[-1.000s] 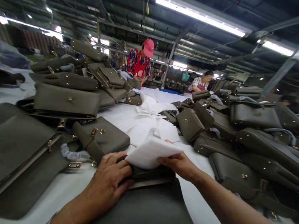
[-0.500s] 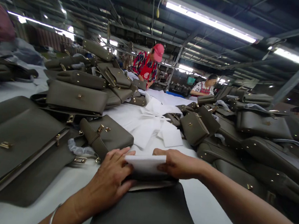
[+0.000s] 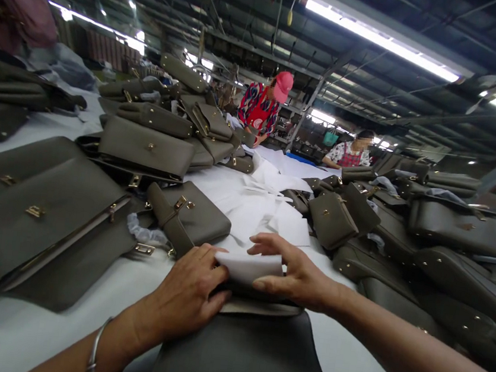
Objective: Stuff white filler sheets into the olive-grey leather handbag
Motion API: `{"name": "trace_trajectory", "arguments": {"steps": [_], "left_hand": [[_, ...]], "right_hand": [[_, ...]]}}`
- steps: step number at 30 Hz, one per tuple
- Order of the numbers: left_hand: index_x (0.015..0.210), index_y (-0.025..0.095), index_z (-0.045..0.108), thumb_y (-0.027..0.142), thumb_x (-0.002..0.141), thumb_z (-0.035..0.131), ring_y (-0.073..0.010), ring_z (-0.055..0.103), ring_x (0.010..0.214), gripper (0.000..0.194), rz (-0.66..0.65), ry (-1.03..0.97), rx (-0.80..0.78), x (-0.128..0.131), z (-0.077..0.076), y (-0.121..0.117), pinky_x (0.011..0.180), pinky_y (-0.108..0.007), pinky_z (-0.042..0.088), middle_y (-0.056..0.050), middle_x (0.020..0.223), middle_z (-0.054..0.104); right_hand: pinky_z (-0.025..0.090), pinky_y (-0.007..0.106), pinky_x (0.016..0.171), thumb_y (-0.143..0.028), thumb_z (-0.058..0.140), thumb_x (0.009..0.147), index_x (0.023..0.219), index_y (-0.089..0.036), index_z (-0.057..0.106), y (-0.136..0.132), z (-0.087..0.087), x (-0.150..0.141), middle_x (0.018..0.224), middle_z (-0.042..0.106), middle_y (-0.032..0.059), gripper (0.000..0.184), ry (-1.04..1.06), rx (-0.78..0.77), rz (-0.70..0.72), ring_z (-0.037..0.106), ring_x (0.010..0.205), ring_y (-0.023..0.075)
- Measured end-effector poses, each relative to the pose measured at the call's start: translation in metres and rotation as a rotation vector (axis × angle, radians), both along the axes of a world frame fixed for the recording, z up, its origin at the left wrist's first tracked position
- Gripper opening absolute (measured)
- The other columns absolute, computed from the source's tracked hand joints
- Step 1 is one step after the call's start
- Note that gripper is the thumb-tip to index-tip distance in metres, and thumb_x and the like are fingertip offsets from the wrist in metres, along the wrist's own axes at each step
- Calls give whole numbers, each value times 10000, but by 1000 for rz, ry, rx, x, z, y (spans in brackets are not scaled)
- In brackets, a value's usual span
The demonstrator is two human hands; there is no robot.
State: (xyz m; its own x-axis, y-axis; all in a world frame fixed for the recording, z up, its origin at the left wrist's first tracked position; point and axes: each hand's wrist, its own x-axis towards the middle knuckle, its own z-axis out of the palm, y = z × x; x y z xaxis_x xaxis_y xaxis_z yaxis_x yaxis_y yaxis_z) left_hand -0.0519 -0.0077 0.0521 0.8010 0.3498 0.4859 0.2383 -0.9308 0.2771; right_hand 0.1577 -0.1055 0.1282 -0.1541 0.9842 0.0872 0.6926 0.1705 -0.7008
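A dark grey leather bag [image 3: 246, 359] lies open in front of me on the white table. My left hand [image 3: 186, 295] grips the left side of the bag's mouth, fingers curled over its rim. My right hand [image 3: 294, 275] holds a folded white sheet of padding [image 3: 250, 265] and presses it down into the bag's opening, thumb at the front and fingers on top.
Piles of matching grey bags with gold clasps [image 3: 144, 150] lie left and right [image 3: 448, 233]. Loose white sheets [image 3: 267, 212] are spread down the table's middle. Two other people [image 3: 263, 107] work at the far end.
The white sheet has gone from raised above the bag to lower and deeper in its mouth. My right hand has moved down onto it. The view has tilted and shifted left.
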Motion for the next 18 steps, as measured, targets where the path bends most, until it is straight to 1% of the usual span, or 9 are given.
{"name": "trace_trajectory", "arguments": {"steps": [1, 3, 4, 6, 9, 12, 15, 18], "left_hand": [[848, 170, 585, 258, 796, 597, -284, 474, 1039, 102, -7, -5, -3, 1, 0, 0, 880, -475, 453, -115, 1104, 546], [853, 168, 594, 248, 796, 595, -287, 466, 1069, 98, -26, -17, -6, 1, -1, 1, 901, -477, 447, -119, 1128, 540], [857, 171, 600, 250, 800, 592, -286, 463, 1083, 97, -38, -19, -8, 1, -1, 2, 912, -477, 443, -117, 1144, 538], [862, 182, 611, 267, 816, 583, -282, 463, 1100, 101, -45, -15, -9, 0, -2, 2, 925, -481, 438, -105, 1175, 538], [850, 185, 614, 290, 812, 594, -291, 469, 1105, 113, -10, -4, -9, -1, -3, 2, 930, -500, 436, -99, 1210, 542], [846, 174, 603, 269, 787, 614, -294, 469, 1117, 113, 34, -5, -27, -1, -4, 1, 943, -497, 440, -106, 1218, 548], [830, 180, 597, 259, 785, 611, -280, 486, 1104, 92, 33, -24, -22, 0, -4, 0, 930, -476, 458, -93, 1224, 551], [776, 185, 593, 271, 793, 606, -275, 507, 1085, 89, 8, -51, 13, 0, -5, 2, 923, -467, 463, -87, 1224, 554]], "right_hand": [[457, 269, 811, -391, 685, 765, 1294, -204, 435, -2, -7, -4, 1133, 610, 69, 614, 53, 60, -19, 587, 949, 176], [457, 253, 782, -308, 599, 835, 1231, -204, 494, -1, -14, -12, 1086, 628, 53, 423, 54, 135, 3, 594, 895, 151], [453, 250, 789, -271, 556, 857, 1188, -205, 533, 1, -14, -15, 1077, 634, 45, 338, 23, 151, 30, 594, 897, 146], [440, 247, 825, -213, 499, 873, 1125, -198, 591, 9, -8, -16, 1072, 647, 34, 268, -58, 127, 109, 593, 930, 144], [441, 233, 809, -153, 479, 856, 1119, -186, 626, 23, 11, -11, 1019, 674, 18, 303, -151, -39, 231, 608, 894, 138], [445, 242, 807, -109, 487, 820, 1141, -203, 641, 36, 25, -7, 1007, 689, 17, 368, -285, -110, 279, 619, 885, 150], [450, 243, 789, -80, 492, 786, 1147, -212, 650, 45, 29, -8, 1010, 698, 29, 415, -370, -137, 316, 630, 874, 159], [449, 243, 757, -77, 494, 776, 1133, -218, 659, 46, 27, -11, 964, 703, 30, 418, -410, -155, 324, 631, 827, 159]]}}
